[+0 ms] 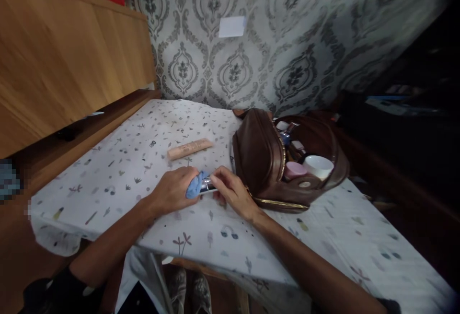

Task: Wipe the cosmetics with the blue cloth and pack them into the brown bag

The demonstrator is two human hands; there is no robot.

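Note:
My left hand (pixel 175 191) is closed around a crumpled blue cloth (pixel 194 187), pressed against a small shiny tube-like item (pixel 207 185). My right hand (pixel 232 190) pinches the other end of that item just above the table. Both hands meet near the front middle of the patterned tablecloth (pixel 118 170). A peach-coloured tube (pixel 189 149) lies flat on the cloth beyond my hands. To the right stands an open brown leather bag (pixel 262 158) holding a white cup (pixel 318 166), a pink jar (pixel 294 169) and other small items.
A wooden cabinet (pixel 72 60) and a low shelf run along the left edge of the table. Patterned wallpaper (pixel 251 40) backs the table. Dark furniture sits at the right. Shoes show on the floor under the table's front edge.

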